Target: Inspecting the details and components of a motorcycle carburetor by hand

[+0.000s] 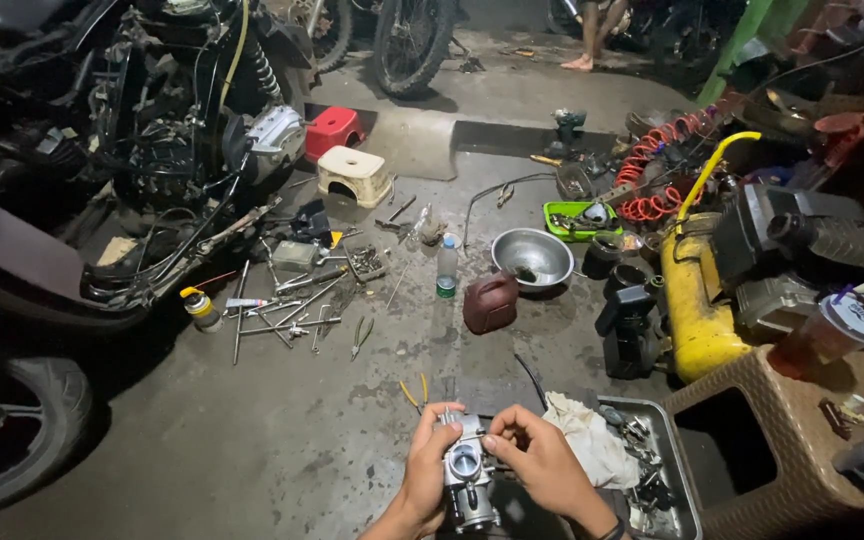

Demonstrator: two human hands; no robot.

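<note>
Carburetor [469, 478] is gripped low over the concrete floor [282, 440], clasped by the left hand [430, 468] and pinched on top by the right hand [542, 462]. Metal (probably heavy, rigid, perhaps oily) is best held by its body.

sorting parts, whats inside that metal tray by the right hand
The metal tray holds a crumpled white rag and a jumble of small dark parts. Whatever lies under the rag is covered, and the right hand hides the tray's left side.
</note>
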